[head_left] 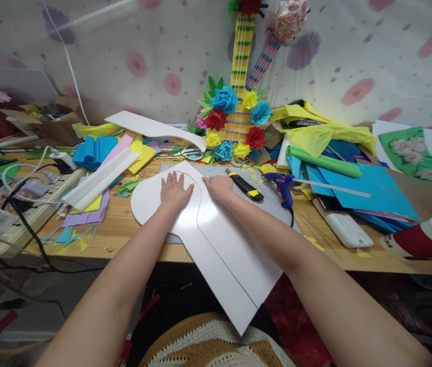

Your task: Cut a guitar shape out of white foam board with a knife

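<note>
A large white foam board (216, 229) lies at a slant on the table and juts out past its front edge toward my lap. A dark curved line runs along it, tracing a rounded body and a long neck. My left hand (175, 191) rests flat on the rounded part, fingers spread. At the board's upper right edge, my right hand (218, 188) has its fingers curled closed on the board; part of the grip is hidden. A black and yellow utility knife (245, 184) lies on the grey cutting mat (254, 176), just right of that hand.
A blue glue gun (282, 186) lies right of the knife. Further right are a white power bank (341, 223) and a paper cup (424, 238). A flower-decorated paper guitar (240, 114) stands behind. Power strips (34, 204) with cables and paper scraps lie left.
</note>
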Demonstrator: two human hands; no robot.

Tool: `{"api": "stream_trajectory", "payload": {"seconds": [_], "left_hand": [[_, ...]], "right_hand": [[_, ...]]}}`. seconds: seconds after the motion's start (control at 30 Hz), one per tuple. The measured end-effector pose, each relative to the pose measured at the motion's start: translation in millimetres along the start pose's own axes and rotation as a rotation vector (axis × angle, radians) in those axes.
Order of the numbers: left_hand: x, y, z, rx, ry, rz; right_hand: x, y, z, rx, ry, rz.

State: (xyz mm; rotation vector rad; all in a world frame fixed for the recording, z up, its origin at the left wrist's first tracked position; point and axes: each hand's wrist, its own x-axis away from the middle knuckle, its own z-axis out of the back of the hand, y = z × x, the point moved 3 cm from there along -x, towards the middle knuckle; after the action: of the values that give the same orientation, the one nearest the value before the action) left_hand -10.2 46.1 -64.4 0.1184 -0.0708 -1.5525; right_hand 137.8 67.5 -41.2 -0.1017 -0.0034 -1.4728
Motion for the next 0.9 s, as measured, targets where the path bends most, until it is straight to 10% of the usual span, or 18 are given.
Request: {"api": "stream_trajectory", "payload": {"seconds": [0.43, 0.7, 0.9], "left_hand": [[-4.0, -2.4, 9.5, 0.028, 0.035, 0.046], [13.1, -4.8, 12.3, -0.034, -0.024, -0.276], [19.6, -7.6, 1.6, -0.017, -0.038, -0.270]], "right_hand": [[-17.8, -5.3, 8.0, -0.012, 0.010, 0.022], [-50.2, -26.0, 4.5, -0.017, 0.131, 0.169], [-39.7, 4.8, 11.9, 0.025, 0.148, 0.118]]}}
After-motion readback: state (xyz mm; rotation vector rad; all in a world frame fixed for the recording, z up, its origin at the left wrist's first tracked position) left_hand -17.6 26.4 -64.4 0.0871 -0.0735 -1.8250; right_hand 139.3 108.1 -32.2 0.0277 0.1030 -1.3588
